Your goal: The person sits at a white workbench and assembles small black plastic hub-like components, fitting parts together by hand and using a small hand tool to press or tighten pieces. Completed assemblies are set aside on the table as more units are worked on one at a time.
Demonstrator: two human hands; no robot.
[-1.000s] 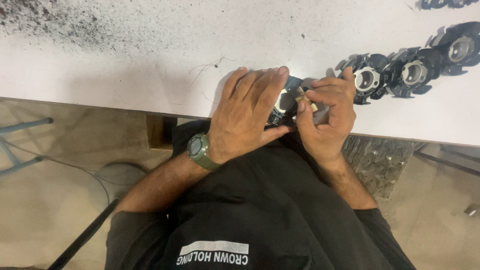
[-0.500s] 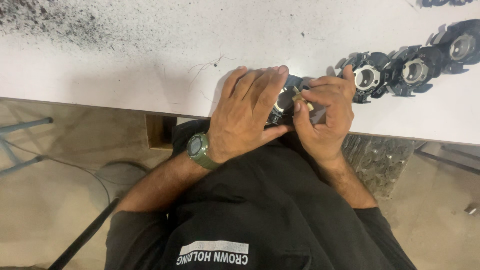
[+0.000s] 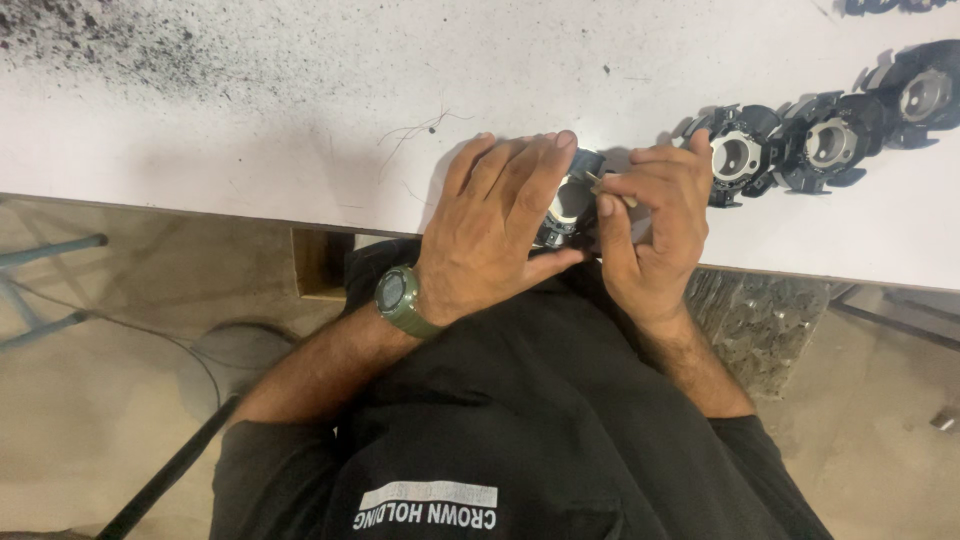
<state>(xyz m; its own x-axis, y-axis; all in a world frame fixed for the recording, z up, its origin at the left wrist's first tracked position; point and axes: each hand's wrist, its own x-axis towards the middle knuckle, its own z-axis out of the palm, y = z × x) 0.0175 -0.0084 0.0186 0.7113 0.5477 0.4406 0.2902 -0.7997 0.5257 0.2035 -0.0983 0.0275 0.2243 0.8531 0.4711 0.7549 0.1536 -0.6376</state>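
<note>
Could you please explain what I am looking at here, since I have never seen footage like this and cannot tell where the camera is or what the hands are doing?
There is no machine: the camera sits on a person's head and looks straight down at their own two bare hands, so the single picture shows their dark shirt at the bottom and a white table above it. The left hand, with a green wristwatch, cups a round black part with a shiny metal centre at the table's near edge. The right hand pinches a small thin piece against that part; what it is cannot be told. To the right lies a row of similar black finned parts. Dark specks dust the table's far left corner.
</note>
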